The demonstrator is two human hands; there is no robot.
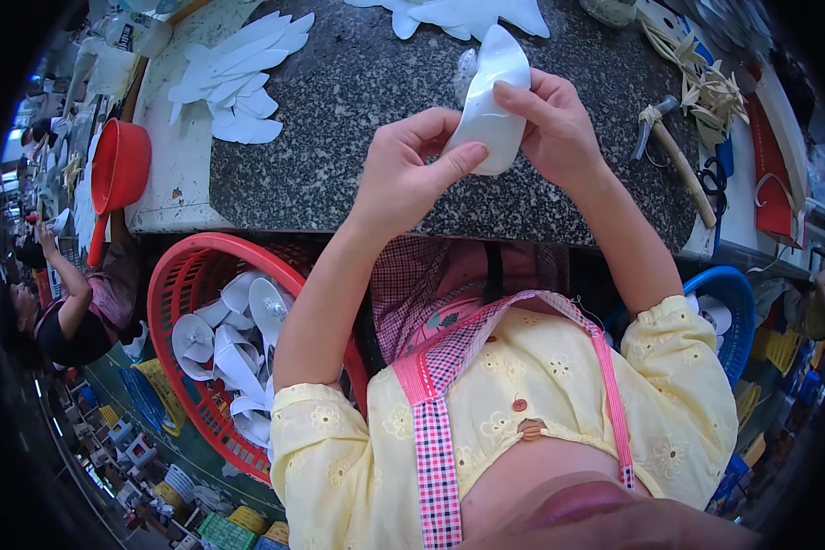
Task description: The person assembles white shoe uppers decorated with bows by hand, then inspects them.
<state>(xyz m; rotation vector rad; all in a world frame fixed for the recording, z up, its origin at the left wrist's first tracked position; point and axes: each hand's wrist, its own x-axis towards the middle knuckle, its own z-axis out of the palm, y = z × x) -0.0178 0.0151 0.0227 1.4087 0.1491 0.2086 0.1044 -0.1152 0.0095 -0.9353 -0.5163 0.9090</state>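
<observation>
Both hands work a white shoe-upper piece above the edge of a dark speckled stone slab, a little above frame centre, toward 12 o'clock. Left hand: thumb and forefinger closed on the piece's lower edge, pinching it. Right hand: fingers wrapped over the piece's right side, thumb pressing on its face, clamped on it too. The piece stands roughly upright, curved, with its narrow end up. On the slab at 11 o'clock, a fan of flat white cut pieces; more white pieces at the top edge, 12 o'clock. At 2 o'clock, just beside the right wrist, a hammer with a wooden handle, and beyond it a tangle of pale straw-coloured strips and black-handled scissors. At 8 o'clock, below the slab, a red plastic basket holding finished white pieces. A blue basket at 4 o'clock. A red scoop-like bowl at 10 o'clock. Another person sits at the far left, 9 o'clock.
</observation>
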